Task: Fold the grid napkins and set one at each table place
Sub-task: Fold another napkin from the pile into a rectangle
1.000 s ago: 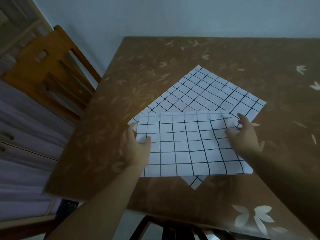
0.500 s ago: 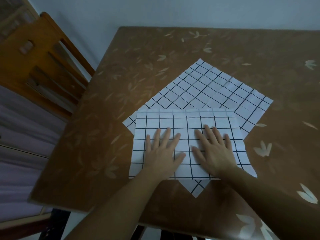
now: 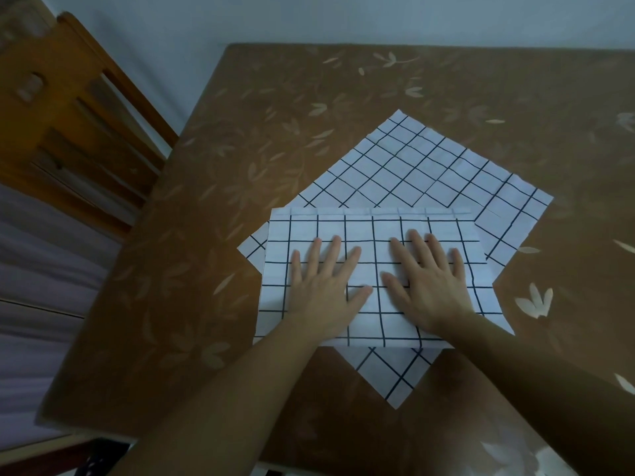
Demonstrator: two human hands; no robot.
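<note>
Table (image 3: 240, 201): bearing two napkins. Lower napkin (image 3: 429, 173) lying cornerwise, one corner pointing toward the person; folded napkin (image 3: 378, 228) lying squarely on its near half. Left hand (image 3: 321, 286) and right hand (image 3: 429, 286) resting flat, side by side, on the folded napkin. Chair (image 3: 68, 108) standing left of the table.

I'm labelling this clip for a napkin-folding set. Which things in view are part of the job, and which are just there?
Part of the job:
folded grid napkin
unfolded grid napkin beneath it, turned diagonally
left hand and right hand, pressed flat on the folded one
table

Just there:
wooden chair
wall
</note>
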